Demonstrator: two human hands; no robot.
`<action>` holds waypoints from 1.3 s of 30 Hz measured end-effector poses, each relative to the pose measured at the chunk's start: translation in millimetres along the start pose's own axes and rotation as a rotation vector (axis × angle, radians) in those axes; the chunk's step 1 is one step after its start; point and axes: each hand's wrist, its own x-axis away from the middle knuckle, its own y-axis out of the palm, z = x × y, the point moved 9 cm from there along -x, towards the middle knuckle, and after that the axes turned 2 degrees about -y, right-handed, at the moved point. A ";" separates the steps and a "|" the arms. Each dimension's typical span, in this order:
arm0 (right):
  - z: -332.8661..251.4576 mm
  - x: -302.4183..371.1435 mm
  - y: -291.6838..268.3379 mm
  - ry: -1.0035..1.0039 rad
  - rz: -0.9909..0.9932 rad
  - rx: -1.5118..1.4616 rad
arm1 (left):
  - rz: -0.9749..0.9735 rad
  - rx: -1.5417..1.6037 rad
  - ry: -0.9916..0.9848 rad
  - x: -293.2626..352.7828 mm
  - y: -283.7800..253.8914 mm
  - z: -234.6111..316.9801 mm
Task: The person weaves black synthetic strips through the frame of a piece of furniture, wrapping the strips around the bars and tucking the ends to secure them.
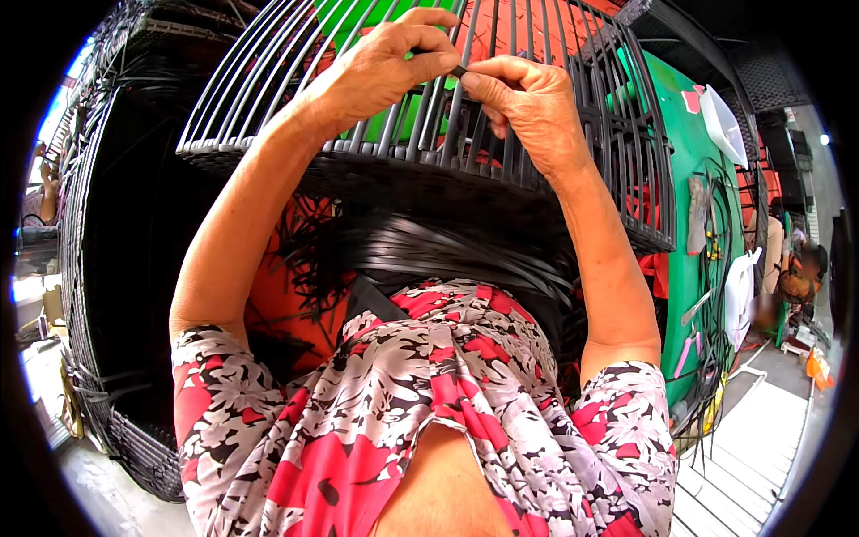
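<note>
Right hand (535, 106) pinches 1 black strip (459, 72) at fingertips, seemingly touching left hand (386, 61).

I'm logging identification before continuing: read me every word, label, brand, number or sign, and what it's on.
No text can be read in this view.
Black barred frame: no lettering seen.
Black strip at the right hand: no lettering seen.
Floral shirt: pattern only.
Green panel: nothing legible.
Background at far right: too small and blurred to tell.
</note>
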 end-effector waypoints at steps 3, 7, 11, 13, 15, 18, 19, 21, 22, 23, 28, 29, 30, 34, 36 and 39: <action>-7.8 4.4 -4.7 -0.077 0.105 0.342 | 0.088 -0.381 0.154 10.1 -2.2 -17.4; -7.9 8.3 10.2 -0.112 0.034 0.637 | -0.010 -0.683 0.064 25.0 13.8 -40.5; -1.9 2.4 10.9 -0.017 -0.008 0.634 | -0.064 -0.718 -0.029 22.4 18.0 -36.0; -0.9 -0.2 12.1 -0.047 -0.001 0.575 | -0.055 -0.710 -0.063 21.0 18.6 -38.5; 3.9 -1.6 11.9 0.034 -0.018 0.504 | -0.071 -0.614 -0.060 20.8 15.7 -45.4; 13.3 -2.3 12.5 0.093 -0.026 0.497 | -0.079 -0.540 -0.040 19.9 14.3 -57.0; 16.5 -2.3 9.9 0.101 -0.023 0.509 | -0.080 -0.530 -0.029 19.0 16.5 -57.8; 21.0 -6.7 8.3 0.063 -0.039 0.536 | -0.073 -0.509 -0.022 19.6 17.2 -56.6; 20.9 -8.3 9.3 0.043 -0.048 0.551 | -0.072 -0.501 -0.023 20.6 16.7 -54.8; 24.0 -8.1 5.9 0.104 -0.024 0.491 | -0.071 -0.494 -0.025 21.2 16.8 -54.0; 38.9 -3.2 -2.2 0.294 0.039 0.167 | -0.076 -0.469 -0.027 25.8 19.4 -60.7; 40.7 -1.6 -2.3 0.291 0.054 0.067 | -0.080 -0.455 -0.026 26.0 20.4 -61.4; 38.3 0.1 -3.2 0.302 0.082 -0.003 | -0.076 -0.451 -0.023 24.5 20.3 -60.2; 38.2 0.9 -6.4 0.352 0.124 -0.177 | -0.089 -0.489 -0.024 20.9 20.0 -55.7; 35.8 -0.2 -7.8 0.294 0.128 -0.045 | -0.097 -0.505 -0.026 20.6 19.7 -52.5; 33.2 -0.1 -6.6 0.221 0.085 0.215 | -0.082 -0.475 -0.028 19.7 19.6 -49.1</action>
